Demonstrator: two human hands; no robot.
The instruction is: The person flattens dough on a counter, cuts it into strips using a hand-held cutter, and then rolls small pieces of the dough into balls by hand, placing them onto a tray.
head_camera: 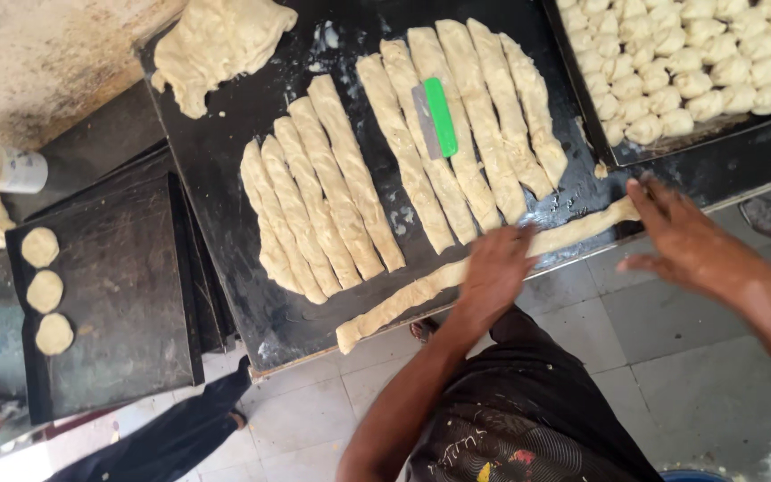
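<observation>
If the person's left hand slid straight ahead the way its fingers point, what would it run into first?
The left hand rests on the long dough rope at the board's near edge, fingers pointing up the board. Going straight on, it would probably first meet the near ends of the twisted dough strips; the green-handled scraper lies farther along.

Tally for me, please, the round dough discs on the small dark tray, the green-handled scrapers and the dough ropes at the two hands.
Round dough discs: 3
Green-handled scraper: 1
Dough rope under the left hand, by the right hand: 1
Total: 5
</observation>
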